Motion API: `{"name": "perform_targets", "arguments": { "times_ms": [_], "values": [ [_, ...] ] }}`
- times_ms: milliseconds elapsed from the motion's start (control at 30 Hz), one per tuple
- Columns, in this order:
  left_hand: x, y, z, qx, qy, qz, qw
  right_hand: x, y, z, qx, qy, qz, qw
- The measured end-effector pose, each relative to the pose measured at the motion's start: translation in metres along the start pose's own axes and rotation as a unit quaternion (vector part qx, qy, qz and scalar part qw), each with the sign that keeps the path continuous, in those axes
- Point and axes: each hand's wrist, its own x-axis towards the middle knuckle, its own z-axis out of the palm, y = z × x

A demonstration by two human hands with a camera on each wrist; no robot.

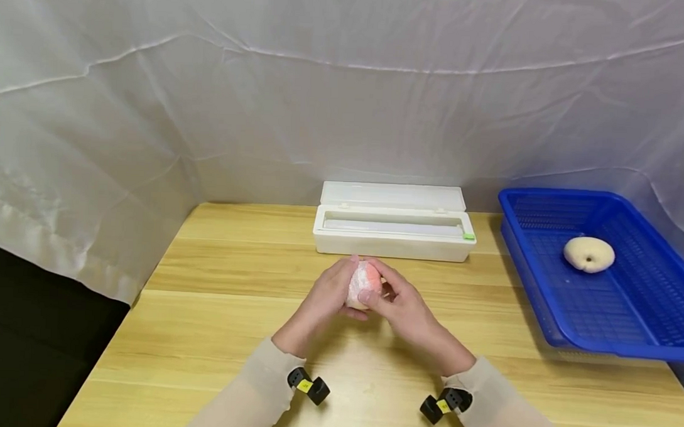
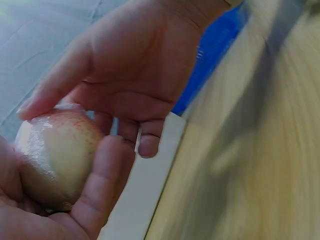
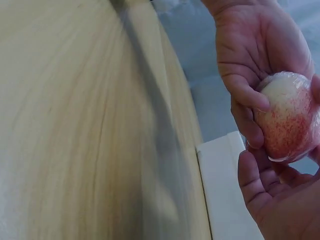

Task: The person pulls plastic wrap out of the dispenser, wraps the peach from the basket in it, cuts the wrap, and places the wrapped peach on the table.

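Just on the person's side of the white box [image 1: 394,247], we find the peach [image 1: 364,284], covered at least partly by glossy clear film [image 2: 40,150]. Both grips are closed on it: the left hand [image 1: 329,290] cups one side, while the right hand [image 1: 403,305] pinches the other with thumb and fingers, an arrangement that, we judge, steadies the round peach and presses the film close. The box rests on the worktop [image 1: 232,266], its lid [image 1: 393,195] tipped back, probably for access to the roll [image 1: 392,228] inside. Right of the box, we note a blue basket [image 1: 534,295], whose walls likely stop the pale fruit [image 1: 589,255] rolling.
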Motion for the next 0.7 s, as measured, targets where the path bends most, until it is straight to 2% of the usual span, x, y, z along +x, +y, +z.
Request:
{"name": "perform_targets", "arguments": {
  "times_ms": [67, 133, 200, 333, 367, 467, 600, 700],
  "values": [
    [0.0, -0.002, 0.001, 0.023, 0.016, 0.012, 0.9995, 0.0, 0.0, 0.001, -0.001, -0.007, -0.008, 0.9999],
    [-0.001, -0.004, 0.004, 0.073, 0.044, 0.032, 0.9958, 0.0, 0.0, 0.004, 0.013, -0.005, -0.012, 0.9998],
    [-0.001, -0.006, 0.007, 0.142, 0.08, 0.053, 0.9852, 0.002, 0.0, 0.009, 0.02, 0.015, -0.01, 0.9996],
    [-0.002, -0.01, 0.016, 0.247, 0.127, 0.08, 0.9573, 0.005, -0.003, 0.023, 0.011, 0.095, 0.011, 0.9954],
    [-0.003, -0.011, 0.018, 0.259, 0.132, 0.084, 0.9531, 0.005, -0.004, 0.026, 0.009, 0.116, 0.018, 0.993],
    [-0.004, -0.013, 0.023, 0.264, 0.14, 0.09, 0.95, 0.005, -0.007, 0.032, 0.024, 0.16, 0.03, 0.9863],
    [-0.005, -0.014, 0.027, 0.277, 0.138, 0.097, 0.9461, 0.004, -0.012, 0.035, 0.101, 0.171, 0.062, 0.9782],
    [-0.005, -0.013, 0.029, 0.29, 0.133, 0.103, 0.9422, 0.005, -0.017, 0.036, 0.164, 0.175, 0.09, 0.9667]
  ]
}}
